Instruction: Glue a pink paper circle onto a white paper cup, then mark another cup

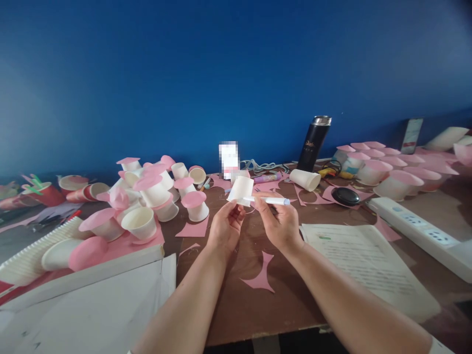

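Above the middle of the brown table, my left hand [225,223] has its fingers closed around the lower end of a white paper cup [241,188]. My right hand [280,221] grips a white marker [271,200] with a pale blue end, its other end pointing left at the cup. The marker's tip is close against the cup's side; whether it touches, I cannot tell. Below the hands lies a curved pink paper scrap [261,276]. Just left of them a paper cup with a pink disc on top [194,205] stands upright.
White cups with pink discs crowd the left [147,184] and far right [391,164]. A black thermos [314,143] leans near the blue wall, beside a tipped cup [305,180]. Printed sheets [365,263], a power strip [420,233] and a round black object [345,196] lie on the right.
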Tool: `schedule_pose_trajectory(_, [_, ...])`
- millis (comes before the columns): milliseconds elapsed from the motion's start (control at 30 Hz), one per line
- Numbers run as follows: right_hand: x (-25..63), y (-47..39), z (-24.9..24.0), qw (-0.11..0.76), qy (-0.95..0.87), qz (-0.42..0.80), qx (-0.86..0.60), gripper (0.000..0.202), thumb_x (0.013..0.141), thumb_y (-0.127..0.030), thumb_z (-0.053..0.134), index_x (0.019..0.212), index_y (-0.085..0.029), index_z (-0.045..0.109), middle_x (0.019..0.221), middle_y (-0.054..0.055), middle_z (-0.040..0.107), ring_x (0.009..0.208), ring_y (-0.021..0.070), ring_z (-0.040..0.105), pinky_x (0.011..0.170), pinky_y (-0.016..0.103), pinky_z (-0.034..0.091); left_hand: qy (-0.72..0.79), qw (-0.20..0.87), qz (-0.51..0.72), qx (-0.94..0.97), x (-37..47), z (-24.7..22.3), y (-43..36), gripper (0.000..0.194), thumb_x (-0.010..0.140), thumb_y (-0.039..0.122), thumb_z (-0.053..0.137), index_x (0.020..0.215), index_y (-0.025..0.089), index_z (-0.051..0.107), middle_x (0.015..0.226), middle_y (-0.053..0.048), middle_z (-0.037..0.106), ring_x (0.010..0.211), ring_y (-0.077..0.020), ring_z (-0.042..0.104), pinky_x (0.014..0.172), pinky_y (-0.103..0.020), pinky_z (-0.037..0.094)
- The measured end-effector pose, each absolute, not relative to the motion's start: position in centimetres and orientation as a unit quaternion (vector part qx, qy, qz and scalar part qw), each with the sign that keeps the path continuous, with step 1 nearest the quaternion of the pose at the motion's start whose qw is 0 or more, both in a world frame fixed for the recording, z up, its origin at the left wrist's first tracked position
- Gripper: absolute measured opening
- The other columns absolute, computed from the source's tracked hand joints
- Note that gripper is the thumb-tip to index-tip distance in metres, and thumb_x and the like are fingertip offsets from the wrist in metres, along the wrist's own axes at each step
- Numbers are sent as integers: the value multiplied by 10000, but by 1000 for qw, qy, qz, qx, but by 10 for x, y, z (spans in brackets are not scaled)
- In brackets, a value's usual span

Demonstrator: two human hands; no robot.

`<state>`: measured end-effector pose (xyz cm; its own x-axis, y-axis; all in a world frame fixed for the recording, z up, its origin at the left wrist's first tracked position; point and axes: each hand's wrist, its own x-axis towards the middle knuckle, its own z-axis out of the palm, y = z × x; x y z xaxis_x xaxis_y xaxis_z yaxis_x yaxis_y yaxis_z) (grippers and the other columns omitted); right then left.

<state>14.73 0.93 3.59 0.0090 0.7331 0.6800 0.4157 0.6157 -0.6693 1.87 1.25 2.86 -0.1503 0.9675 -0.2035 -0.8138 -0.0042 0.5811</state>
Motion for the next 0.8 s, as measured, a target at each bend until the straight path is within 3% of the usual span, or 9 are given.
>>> schedule_pose_trajectory(400, [152,15,37,628,-637,124,-429,215,905,-325,510,1007,-210,660,781,45,678,766,171,652,668,292,518,279,681,674,62,12,27,14,107,796,40,550,706,76,595,641,-30,580,590,-73,594,552,-151,517])
schedule_pose_trajectory(600, [150,10,37,598,-680,120,-406,186,897,-297,524,941,-201,677,856,51,695,806,174,657,739,303,518,280,671,685,59,12,28,14,106,792,34,558,701,74,592,641,-27,581,589,-69,597,561,-144,521])
schedule_pose_trajectory(800, [148,12,35,586,-708,94,-382,178,877,-272,558,1005,-226,672,984,41,712,899,181,662,814,315,517,285,672,680,73,13,28,14,101,800,31,549,724,62,608,645,-35,596,574,-68,596,550,-143,525])
